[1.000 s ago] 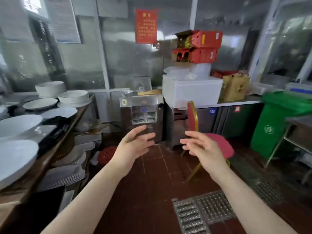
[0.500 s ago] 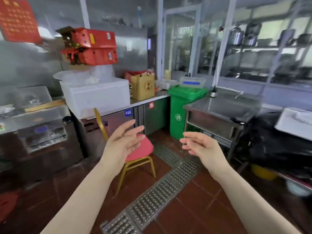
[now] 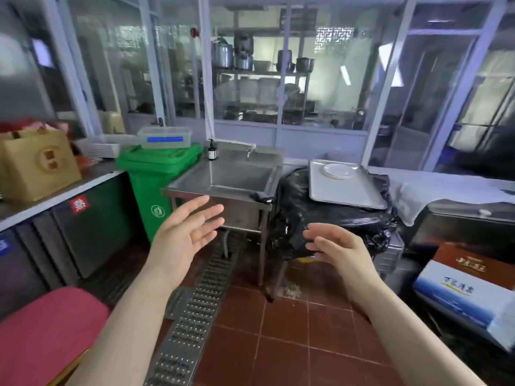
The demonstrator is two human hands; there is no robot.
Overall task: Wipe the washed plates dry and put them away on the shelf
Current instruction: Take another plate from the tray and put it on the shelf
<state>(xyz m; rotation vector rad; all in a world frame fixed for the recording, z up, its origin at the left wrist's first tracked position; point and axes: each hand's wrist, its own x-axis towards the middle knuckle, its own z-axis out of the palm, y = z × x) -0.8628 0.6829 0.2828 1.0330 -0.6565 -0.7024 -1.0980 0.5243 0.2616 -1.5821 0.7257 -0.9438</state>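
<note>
A small stack of white plates (image 3: 339, 171) lies on a metal tray (image 3: 345, 190), which rests on a black plastic-covered bin right of centre. My left hand (image 3: 185, 235) is raised in front of me, empty, fingers spread and relaxed. My right hand (image 3: 337, 246) is held out at the same height, also empty, fingers loosely extended. Both hands are well short of the tray, lower and nearer to me. No cloth shows, and the shelf is out of view.
A steel sink (image 3: 239, 176) stands ahead with a green wheelie bin (image 3: 156, 185) to its left. A red chair seat (image 3: 41, 332) is at lower left, boxes (image 3: 468, 288) at lower right. A floor drain grate (image 3: 195, 316) runs across the red tiles.
My view has swung right, from the plate shelf past the red chair to the sink and tray. Both hands stayed raised, empty and open in front of me.
</note>
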